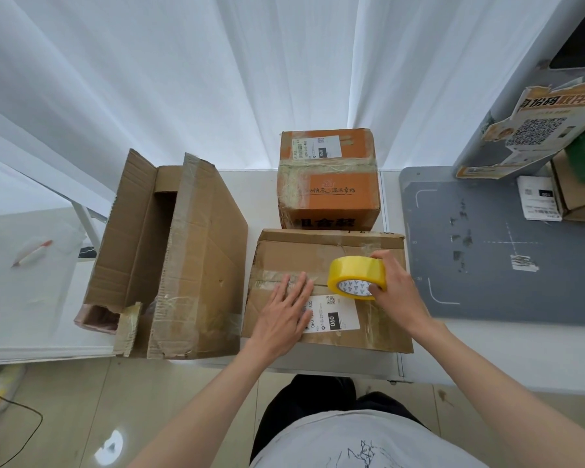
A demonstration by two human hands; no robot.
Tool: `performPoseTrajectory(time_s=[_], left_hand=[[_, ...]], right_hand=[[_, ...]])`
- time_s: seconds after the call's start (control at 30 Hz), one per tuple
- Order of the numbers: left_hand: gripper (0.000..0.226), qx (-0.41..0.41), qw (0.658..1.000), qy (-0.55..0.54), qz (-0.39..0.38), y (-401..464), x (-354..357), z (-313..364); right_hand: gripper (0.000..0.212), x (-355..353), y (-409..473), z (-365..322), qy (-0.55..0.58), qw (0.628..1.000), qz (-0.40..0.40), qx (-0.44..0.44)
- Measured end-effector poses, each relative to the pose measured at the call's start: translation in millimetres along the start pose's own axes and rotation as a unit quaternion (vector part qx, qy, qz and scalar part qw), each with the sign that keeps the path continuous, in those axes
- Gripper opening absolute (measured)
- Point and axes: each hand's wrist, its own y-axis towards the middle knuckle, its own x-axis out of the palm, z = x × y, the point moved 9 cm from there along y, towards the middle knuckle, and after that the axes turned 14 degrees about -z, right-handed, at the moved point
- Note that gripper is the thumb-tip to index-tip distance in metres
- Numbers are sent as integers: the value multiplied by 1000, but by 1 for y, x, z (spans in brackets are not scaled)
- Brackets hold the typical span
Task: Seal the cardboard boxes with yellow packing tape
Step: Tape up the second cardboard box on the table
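A flat brown cardboard box (325, 258) lies on the white table in front of me, with a white shipping label near its front edge. My left hand (284, 314) presses flat on its top, fingers straight over the centre seam. My right hand (395, 285) grips a roll of yellow packing tape (353, 271) standing on the box top at the seam's right part. Behind this box stands an orange box (328, 184), wrapped with tape. To the left a large brown box (169, 255) lies with its flaps open.
A grey cutting mat (487, 248) covers the table on the right, with a small carton (574, 197) and a printed paper sheet at its far corner. White curtains hang behind the table. A red and white pen (31, 253) lies on the left surface.
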Motion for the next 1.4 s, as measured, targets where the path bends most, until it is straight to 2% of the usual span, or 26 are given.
performPoseTrajectory(time_s=[0.23, 0.37, 0.53, 0.9, 1.1, 1.4], left_hand=[[66, 0, 1000, 6, 8, 5, -3, 5], [78, 11, 999, -44, 11, 10, -7, 14], [91, -24, 997, -66, 8, 12, -1, 26], [86, -34, 997, -72, 19, 17, 1, 32], [82, -3, 997, -77, 28, 22, -1, 37], [82, -9, 997, -74, 21, 24, 5, 37]], right_hand=[[52, 11, 0, 11, 70, 997, -10, 37], [51, 11, -1, 18, 106, 993, -1, 55], [47, 20, -5, 31, 158, 982, 25, 103], [49, 27, 1, 28, 99, 988, 27, 112], [44, 33, -2, 22, 119, 987, 25, 102], [38, 24, 5, 10, 102, 990, 48, 84]])
